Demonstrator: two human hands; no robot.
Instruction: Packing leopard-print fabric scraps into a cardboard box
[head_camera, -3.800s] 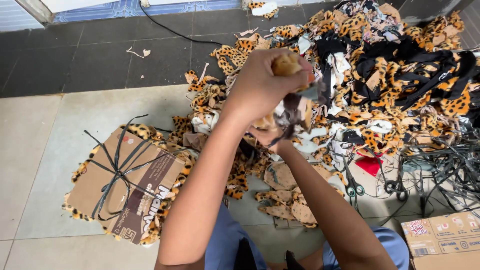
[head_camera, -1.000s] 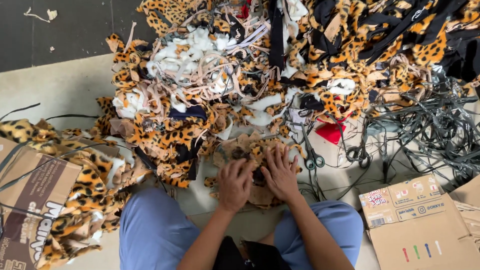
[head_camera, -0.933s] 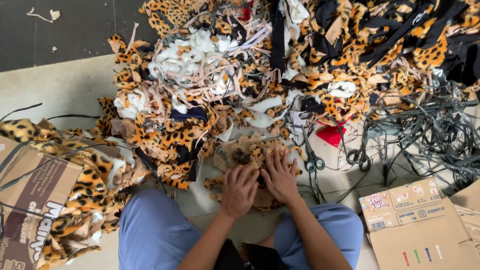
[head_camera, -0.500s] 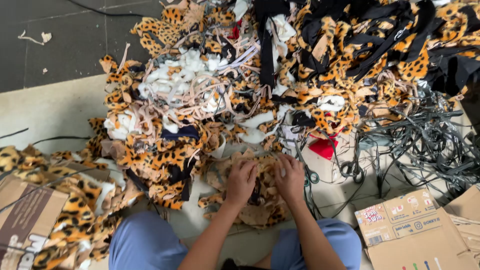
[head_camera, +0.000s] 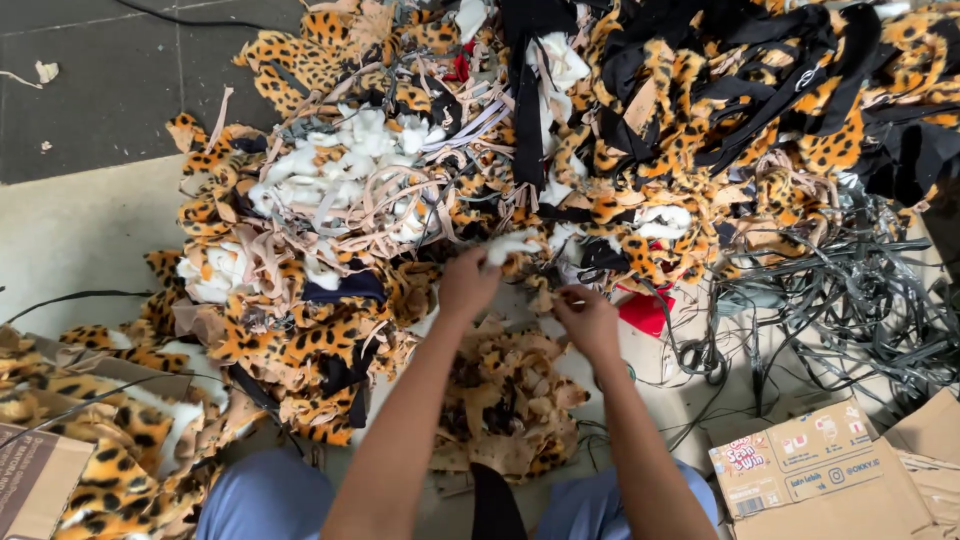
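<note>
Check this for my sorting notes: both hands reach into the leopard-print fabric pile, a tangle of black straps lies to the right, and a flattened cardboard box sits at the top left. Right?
Not quite. The flattened cardboard box sits at the bottom right, not the top left, as the head view shows. The left hand and right hand do reach into the leopard-print fabric pile, and the black straps lie to the right.

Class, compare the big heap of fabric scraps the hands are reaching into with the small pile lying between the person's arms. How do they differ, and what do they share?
The big heap spreads across the floor; the small pile sits compact by the knees. The big heap mixes leopard print with white, black and pink strips; the small pile is mostly tan leopard pieces. The left hand and right hand touch the big heap's edge, not the small pile. Both hold leopard-print cuttings.
</note>
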